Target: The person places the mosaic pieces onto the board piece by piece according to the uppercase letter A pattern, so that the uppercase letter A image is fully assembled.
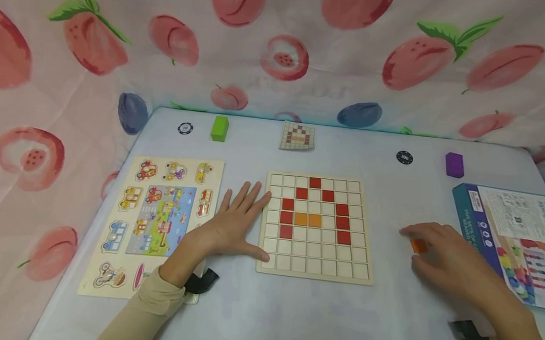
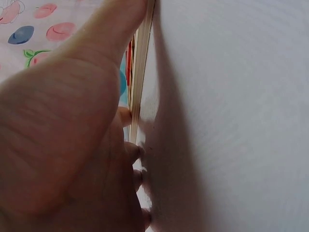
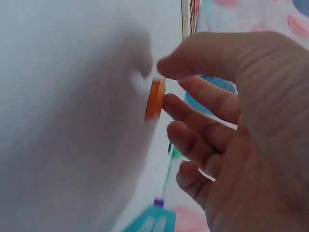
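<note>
A square wooden grid board (image 1: 314, 279) lies on the table, with red tiles (image 1: 341, 223) and two orange tiles (image 1: 308, 219) set in some of its cells. My left hand (image 1: 233, 229) is spread flat at the board's left side, its thumb and a fingertip touching the edge. In the left wrist view, the board's edge (image 2: 140, 72) runs beside the thumb. To the right of the board, my right hand (image 1: 451, 256) holds a loose orange tile (image 3: 155, 100) by the fingertips, just above the table. Its thumb and middle finger are at the tile.
A wooden vehicle puzzle (image 1: 91, 256) lies left, partly under the left forearm. On the right is a printed box (image 1: 517, 213). Along the back are a green block (image 1: 219, 128), a pattern card (image 1: 297, 136), a purple block (image 1: 454, 165), and two chips, one black (image 1: 404, 157).
</note>
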Tool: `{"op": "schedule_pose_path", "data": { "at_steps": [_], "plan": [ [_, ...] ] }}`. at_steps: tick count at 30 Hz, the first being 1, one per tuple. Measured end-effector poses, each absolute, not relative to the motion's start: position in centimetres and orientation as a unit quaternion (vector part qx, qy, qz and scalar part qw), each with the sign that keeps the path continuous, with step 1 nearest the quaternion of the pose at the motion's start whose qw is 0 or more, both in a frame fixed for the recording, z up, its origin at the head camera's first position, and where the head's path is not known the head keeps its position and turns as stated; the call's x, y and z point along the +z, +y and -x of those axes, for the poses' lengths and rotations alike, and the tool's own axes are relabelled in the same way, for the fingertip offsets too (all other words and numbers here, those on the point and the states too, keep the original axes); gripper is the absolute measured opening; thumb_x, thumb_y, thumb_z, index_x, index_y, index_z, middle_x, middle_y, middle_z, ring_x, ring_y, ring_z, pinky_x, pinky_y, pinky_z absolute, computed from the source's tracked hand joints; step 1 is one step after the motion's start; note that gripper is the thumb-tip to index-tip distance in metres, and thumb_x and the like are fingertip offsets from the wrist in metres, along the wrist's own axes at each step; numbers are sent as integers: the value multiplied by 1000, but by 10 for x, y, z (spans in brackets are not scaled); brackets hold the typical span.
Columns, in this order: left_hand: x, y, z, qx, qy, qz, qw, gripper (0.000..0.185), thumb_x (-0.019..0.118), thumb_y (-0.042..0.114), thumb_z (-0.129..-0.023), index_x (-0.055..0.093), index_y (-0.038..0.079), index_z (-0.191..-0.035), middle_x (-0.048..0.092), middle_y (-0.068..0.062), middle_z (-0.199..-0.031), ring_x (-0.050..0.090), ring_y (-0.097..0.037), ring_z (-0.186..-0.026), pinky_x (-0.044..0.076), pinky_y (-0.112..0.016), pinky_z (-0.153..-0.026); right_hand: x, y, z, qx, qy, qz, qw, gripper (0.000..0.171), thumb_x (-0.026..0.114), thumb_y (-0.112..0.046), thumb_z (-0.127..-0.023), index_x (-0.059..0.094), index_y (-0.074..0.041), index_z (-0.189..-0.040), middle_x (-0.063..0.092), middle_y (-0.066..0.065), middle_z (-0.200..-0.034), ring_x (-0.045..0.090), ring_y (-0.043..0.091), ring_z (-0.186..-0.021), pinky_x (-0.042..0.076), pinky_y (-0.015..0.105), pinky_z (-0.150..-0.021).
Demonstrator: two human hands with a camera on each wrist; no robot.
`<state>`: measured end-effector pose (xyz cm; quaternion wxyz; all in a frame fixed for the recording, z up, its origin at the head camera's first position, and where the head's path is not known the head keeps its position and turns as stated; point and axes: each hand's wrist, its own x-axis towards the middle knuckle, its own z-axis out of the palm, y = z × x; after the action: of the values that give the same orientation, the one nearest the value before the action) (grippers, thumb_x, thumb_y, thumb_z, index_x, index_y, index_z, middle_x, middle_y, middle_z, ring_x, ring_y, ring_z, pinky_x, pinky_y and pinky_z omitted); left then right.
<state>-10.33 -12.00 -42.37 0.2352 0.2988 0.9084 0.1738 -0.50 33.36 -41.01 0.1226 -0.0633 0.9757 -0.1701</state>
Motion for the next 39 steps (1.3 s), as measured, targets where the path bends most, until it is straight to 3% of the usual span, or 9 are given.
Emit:
{"op": "schedule_pose_path", "data": {
  "at_steps": [8, 17, 27, 39],
  "plan": [
    [-424, -124, 103, 183, 908, -294, 235, 136, 87, 69, -76, 8, 17, -174, -10, -11, -182, -13, -38, -169, -6, -69, -133, -414, 341, 5, -150, 982, 75, 83, 43, 87, -14, -84, 74, -21, -125, 74, 11, -126, 63, 36, -119, 53, 67, -98],
    [-425, -123, 105, 185, 908, -296, 231, 136, 87, 69, -76, 8, 17, -174, -10, -11, -182, -13, -38, -169, -6, -69, -133, -407, 277, 38, -179, 969, 169, -13, 37, 89, -15, -85, 78, -22, -119, 76, -3, -117, 66, 20, -111, 60, 50, -93],
    [-429, -117, 105, 182, 905, -297, 244, 137, 85, 71, -77, 4, 19, -174, -14, -8, -182, -17, -36, -169, -9, -68, -133, -414, 224, 71, -185, 948, 257, 20, 19, 86, -14, -89, 81, -23, -105, 75, -7, -107, 64, 14, -101, 59, 39, -88],
    [-424, -116, 104, 184, 905, -299, 239, 137, 86, 70, -76, 6, 18, -174, -12, -10, -182, -15, -37, -169, -8, -68, -133, -411, 228, 63, -145, 960, 238, 15, 20, 87, -18, -89, 86, -20, -108, 79, -1, -116, 67, 22, -108, 61, 43, -92]
  ]
}}
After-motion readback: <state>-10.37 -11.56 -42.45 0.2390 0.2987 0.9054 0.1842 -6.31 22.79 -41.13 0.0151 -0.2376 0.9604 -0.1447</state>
